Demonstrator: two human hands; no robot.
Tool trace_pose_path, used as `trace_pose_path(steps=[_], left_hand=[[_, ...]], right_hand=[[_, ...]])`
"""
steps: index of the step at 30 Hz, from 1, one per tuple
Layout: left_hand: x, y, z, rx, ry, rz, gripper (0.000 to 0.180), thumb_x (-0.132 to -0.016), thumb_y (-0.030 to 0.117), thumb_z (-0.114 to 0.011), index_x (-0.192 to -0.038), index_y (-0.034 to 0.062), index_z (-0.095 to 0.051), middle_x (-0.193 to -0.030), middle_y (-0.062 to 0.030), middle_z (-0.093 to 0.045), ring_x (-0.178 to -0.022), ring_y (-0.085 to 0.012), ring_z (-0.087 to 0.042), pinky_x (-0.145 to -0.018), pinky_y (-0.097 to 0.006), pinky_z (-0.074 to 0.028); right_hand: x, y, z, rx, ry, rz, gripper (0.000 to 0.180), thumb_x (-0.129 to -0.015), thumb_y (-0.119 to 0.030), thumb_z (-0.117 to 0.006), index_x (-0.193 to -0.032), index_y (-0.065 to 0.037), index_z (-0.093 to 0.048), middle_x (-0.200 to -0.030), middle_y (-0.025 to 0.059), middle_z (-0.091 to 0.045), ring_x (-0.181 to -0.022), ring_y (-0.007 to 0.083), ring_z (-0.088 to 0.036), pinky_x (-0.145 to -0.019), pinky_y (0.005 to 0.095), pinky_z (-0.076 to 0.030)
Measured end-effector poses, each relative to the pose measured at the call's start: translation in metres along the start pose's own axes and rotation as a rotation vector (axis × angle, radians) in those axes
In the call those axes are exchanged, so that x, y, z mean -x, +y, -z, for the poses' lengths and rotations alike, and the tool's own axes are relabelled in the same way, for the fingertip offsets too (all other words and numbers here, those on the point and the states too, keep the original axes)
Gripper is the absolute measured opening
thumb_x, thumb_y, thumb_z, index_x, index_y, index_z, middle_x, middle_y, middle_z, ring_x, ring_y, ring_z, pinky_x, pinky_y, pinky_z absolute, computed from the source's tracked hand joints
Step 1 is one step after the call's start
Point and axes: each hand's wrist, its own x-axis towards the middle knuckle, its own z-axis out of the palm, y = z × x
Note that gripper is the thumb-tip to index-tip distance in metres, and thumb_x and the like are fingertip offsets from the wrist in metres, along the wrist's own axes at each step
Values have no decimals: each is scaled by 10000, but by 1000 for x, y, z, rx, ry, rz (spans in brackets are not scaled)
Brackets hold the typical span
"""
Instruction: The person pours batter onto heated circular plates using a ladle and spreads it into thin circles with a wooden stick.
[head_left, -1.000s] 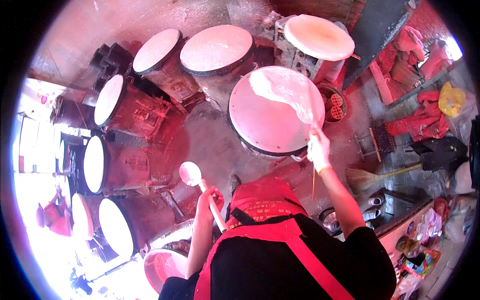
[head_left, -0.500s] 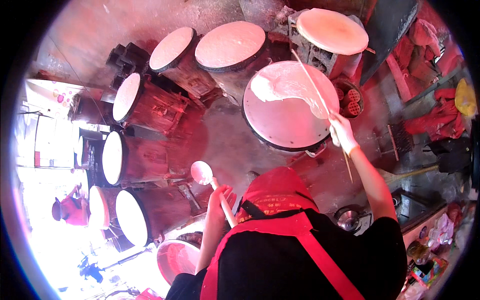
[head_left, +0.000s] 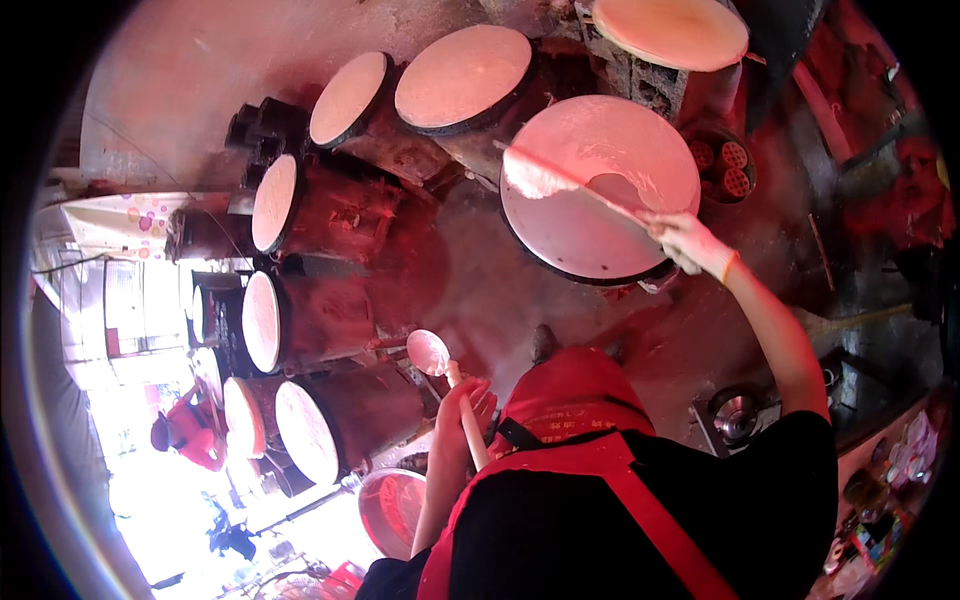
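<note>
My right hand (head_left: 692, 243) is closed on one end of a long thin stick (head_left: 575, 180). The stick reaches left across a large round griddle (head_left: 580, 243), and a thick white mass of batter (head_left: 538, 178) lies along it. Thinner pale batter covers the far part of the griddle, around a darker round patch. Lower left of the griddle, my left hand (head_left: 464, 408) is wrapped round the long handle of a ladle (head_left: 428, 352). Its bowl points up and away from me, apart from the griddle.
Barrel stoves topped with round pale discs (head_left: 463, 78) curve round the far and left sides. Another disc (head_left: 672, 32) is at the far right, near a container of honeycomb coal briquettes (head_left: 734, 182). A basin (head_left: 385, 500) stands at lower left, a metal pot (head_left: 735, 416) at right. Another person (head_left: 190, 432) is at far left.
The stick has swung anticlockwise and now slants leftward across the griddle. The white batter mass no longer arcs to the right; it gathers at the left. My left hand still holds the ladle.
</note>
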Motion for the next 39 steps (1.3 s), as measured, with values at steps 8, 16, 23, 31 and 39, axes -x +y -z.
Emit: trace_pose_path(steps=[8,16,23,31,39], left_hand=[[-15,46,-16,-158,-191,-5,177,-853,169,-617,-982,52,-584,-1004,-69,-616,-1017,-203,-572,-935,-372,-480],[-81,121,6,-412,-403,151,210,-850,120,-628,-1012,6,-557,-1083,-121,-621,-1067,-236,-577,-948,-341,-476],[-83,158,76,-468,-379,86,171,-873,137,-604,-952,-9,-561,-1105,-145,-611,-1081,-244,-575,-967,-330,-462],[-63,183,167,-309,-345,30,115,-894,111,-557,-856,4,-578,-1019,-129,-631,-1011,-219,-588,-914,-315,-463],[-75,181,169,-321,-377,44,137,-879,128,-585,-861,-6,-563,-970,-141,-636,-973,-234,-608,-921,-321,-473]], right_hand=[[60,64,-42,-277,387,193,415,-941,-138,-469,-1355,-121,-485,-691,-96,-421,-455,7,-294,-378,179,-226],[144,99,-170,-297,411,75,372,-952,-211,-489,-1300,-85,-527,-578,-86,-346,-403,21,-278,-357,199,-176],[-28,60,-325,-818,710,386,308,-990,-319,-412,-1246,-198,-531,-541,-83,-334,-357,53,-311,-321,224,-240],[-269,-36,-340,-1010,860,469,244,-976,-405,-411,-1017,-176,-482,-552,-5,-411,-370,126,-377,-334,302,-317],[-139,19,-395,-977,907,366,414,-978,-414,-419,-1370,-283,-404,-586,-45,-403,-382,67,-343,-327,242,-293]])
